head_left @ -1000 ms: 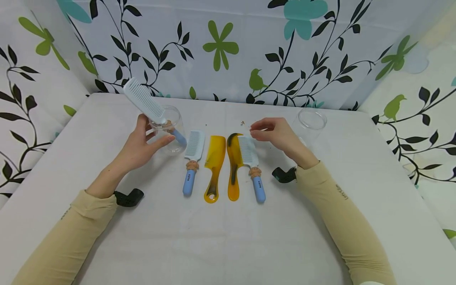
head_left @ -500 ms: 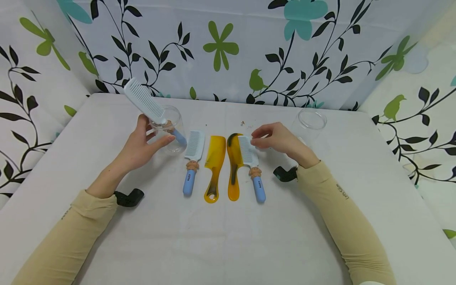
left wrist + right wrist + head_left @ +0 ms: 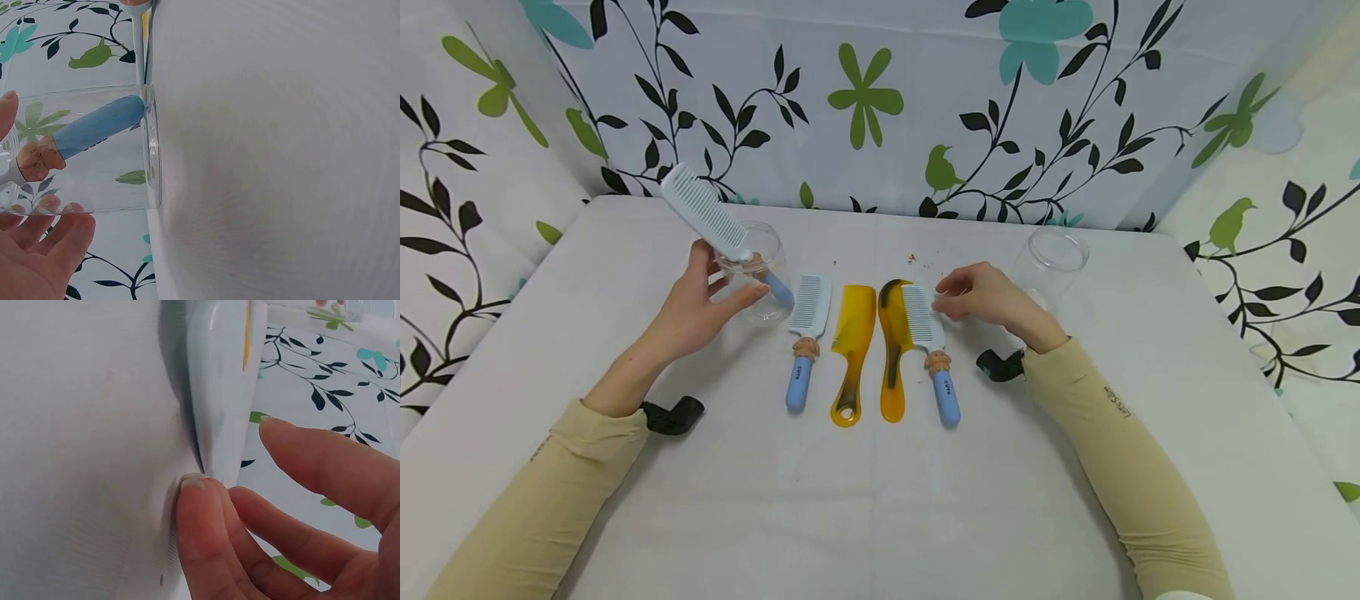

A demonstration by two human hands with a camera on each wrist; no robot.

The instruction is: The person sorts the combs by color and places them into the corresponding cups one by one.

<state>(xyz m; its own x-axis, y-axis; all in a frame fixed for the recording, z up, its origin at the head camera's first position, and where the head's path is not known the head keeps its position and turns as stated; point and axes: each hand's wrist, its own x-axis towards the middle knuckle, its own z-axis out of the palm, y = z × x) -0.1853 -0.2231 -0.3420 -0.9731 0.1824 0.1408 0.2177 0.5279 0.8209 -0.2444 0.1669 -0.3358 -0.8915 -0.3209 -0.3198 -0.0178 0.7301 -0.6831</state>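
My left hand (image 3: 691, 308) holds a clear plastic cup (image 3: 762, 232), thumb on one side and fingers on the other. A light-blue comb (image 3: 702, 210) leans in the cup, teeth out over the rim. Its blue handle (image 3: 100, 127) shows through the wall in the left wrist view. My right hand (image 3: 988, 297) is at the edge of another light-blue comb (image 3: 922, 317), which partly overlaps an amber comb (image 3: 892, 392). In the right wrist view a fingertip (image 3: 201, 509) touches this comb's edge (image 3: 219, 394), while the thumb stays apart from it.
A second amber comb (image 3: 854, 321) and a third light-blue comb (image 3: 810, 304) lie left of the pair. Another clear cup (image 3: 1058, 250) stands behind my right wrist. Small crumbs (image 3: 912, 258) dot the white table (image 3: 850, 517), backed by a patterned curtain (image 3: 880, 183).
My right hand has come down and slightly toward me, from beyond the comb's top to its right edge. My left hand, the cup and the combs look unmoved.
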